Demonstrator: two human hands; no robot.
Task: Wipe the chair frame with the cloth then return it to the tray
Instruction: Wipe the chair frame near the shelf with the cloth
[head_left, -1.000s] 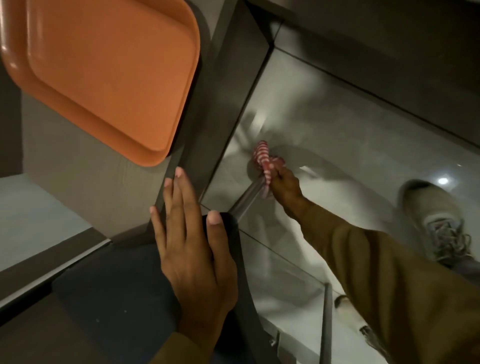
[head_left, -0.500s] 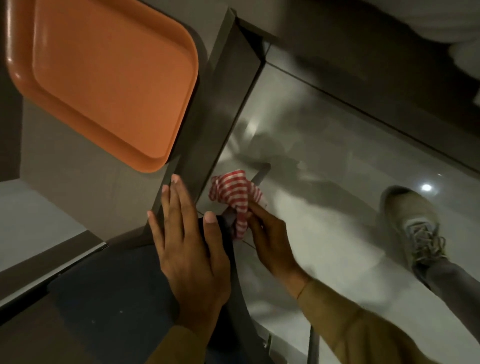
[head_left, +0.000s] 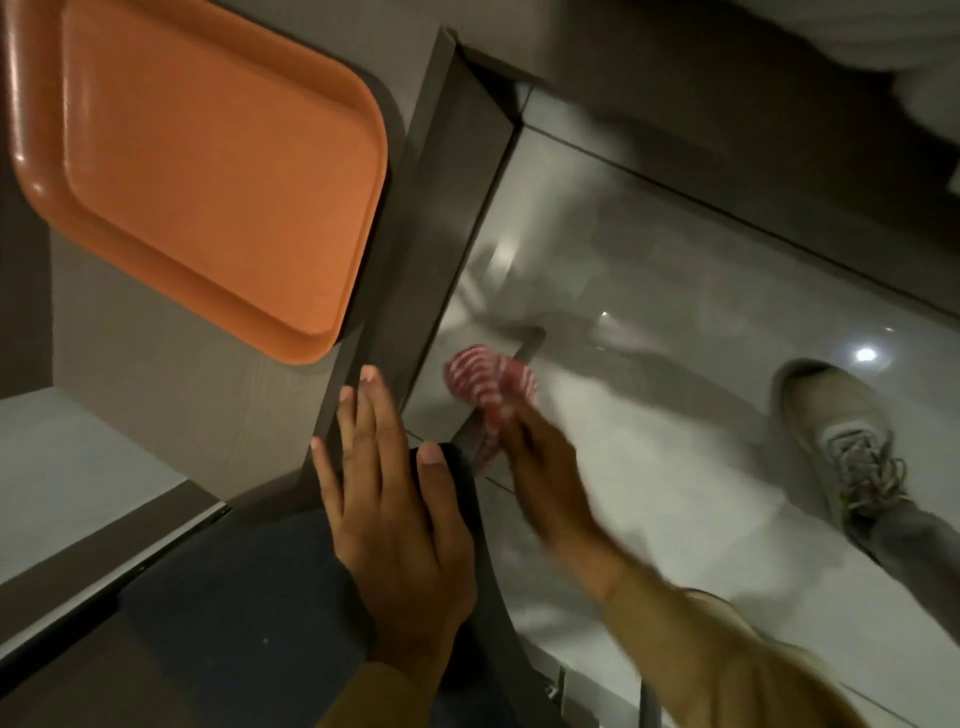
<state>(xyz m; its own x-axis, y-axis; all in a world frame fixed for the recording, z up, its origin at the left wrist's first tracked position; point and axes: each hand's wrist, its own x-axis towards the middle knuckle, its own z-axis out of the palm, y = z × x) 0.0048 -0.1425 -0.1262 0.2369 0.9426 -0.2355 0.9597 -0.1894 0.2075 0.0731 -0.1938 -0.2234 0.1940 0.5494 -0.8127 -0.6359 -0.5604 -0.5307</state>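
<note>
Left hand (head_left: 387, 525): lies flat, palm down, on the dark chair seat (head_left: 234, 613) at its front corner; fingers straight and together, thumb spread along the seat edge, holding nothing.
Right hand (head_left: 545, 467): reaches down past the seat edge, blurred; fingers closed on the cloth, though how tightly cannot be told.
Sleeves: mustard-brown on both arms, the right sleeve (head_left: 727, 665) filling the lower right corner.
Cloth (head_left: 491, 384): red-and-white striped, bunched in the right hand, pressed against the chair frame just beyond the seat corner.
Chair frame (head_left: 527, 345): a dull metal leg slanting from under the seat toward the floor; its far end shows past the cloth.
Floor (head_left: 649, 415): glossy pale tile with a small light reflection.
Shoe (head_left: 841, 436): beige laced trainer on the floor, well to the right of the cloth.
Table (head_left: 156, 374): grey-brown top with a dark edge, left of the frame.
Tray (head_left: 208, 161): orange, on the table, well apart from the cloth.
</note>
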